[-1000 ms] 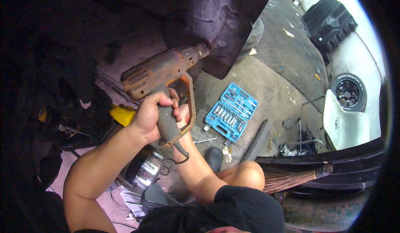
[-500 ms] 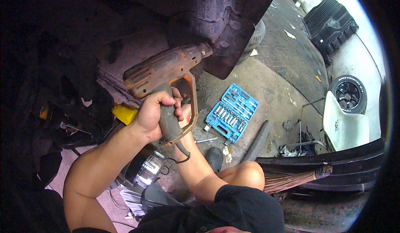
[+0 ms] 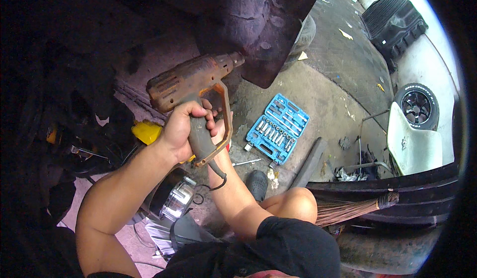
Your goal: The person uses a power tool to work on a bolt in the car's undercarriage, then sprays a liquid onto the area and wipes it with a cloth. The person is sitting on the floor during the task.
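Observation:
My left hand (image 3: 180, 125) is closed round the grip of a corded heat gun (image 3: 198, 74), a grimy brown tool with an orange D-shaped guard. Its nozzle points up and right, toward a dark hanging panel (image 3: 271, 44). Behind the grip and guard lies my right hand (image 3: 219, 133), mostly hidden, so its fingers and anything in them do not show. A cord (image 3: 221, 178) leaves the bottom of the grip. Close to my left wrist is a yellow object (image 3: 147, 132). Below my left forearm stands a round black-and-clear device (image 3: 176, 198).
An open blue socket set (image 3: 278, 129) lies on the floor, with a metal wrench-like tool (image 3: 247, 162) beside it. A dark bar (image 3: 309, 161), a broom (image 3: 348, 212), a pale chair (image 3: 412, 139) and a wheel (image 3: 416, 108) are at right. Dark vehicle parts (image 3: 64, 89) crowd the left.
The heat gun's nozzle has shifted slightly left in the picture, still in my left hand. The hanging panel appears a little farther left and lower. My grip is unchanged.

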The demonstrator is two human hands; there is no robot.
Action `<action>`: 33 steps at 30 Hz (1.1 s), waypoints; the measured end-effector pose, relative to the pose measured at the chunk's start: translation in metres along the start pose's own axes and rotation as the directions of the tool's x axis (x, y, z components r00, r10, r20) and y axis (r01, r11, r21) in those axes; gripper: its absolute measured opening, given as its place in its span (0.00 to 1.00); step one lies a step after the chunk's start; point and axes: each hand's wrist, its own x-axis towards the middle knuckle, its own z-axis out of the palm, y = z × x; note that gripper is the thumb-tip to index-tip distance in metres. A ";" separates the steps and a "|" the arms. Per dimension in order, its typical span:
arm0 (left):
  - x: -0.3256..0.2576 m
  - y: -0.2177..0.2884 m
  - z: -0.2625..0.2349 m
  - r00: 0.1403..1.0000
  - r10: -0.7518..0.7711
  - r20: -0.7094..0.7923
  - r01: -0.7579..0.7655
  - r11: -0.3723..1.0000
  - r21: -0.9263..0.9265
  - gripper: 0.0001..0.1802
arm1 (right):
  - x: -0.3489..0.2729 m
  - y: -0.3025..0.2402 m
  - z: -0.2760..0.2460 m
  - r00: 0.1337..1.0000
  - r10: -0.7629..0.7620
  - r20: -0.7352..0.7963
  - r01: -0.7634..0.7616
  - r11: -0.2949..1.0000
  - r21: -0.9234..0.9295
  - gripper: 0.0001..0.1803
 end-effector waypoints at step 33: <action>-0.011 0.001 0.009 0.997 0.079 0.000 -0.079 0.996 0.028 0.14 | 0.002 0.009 -0.007 1.000 0.009 -0.012 -0.009 1.000 0.017 0.27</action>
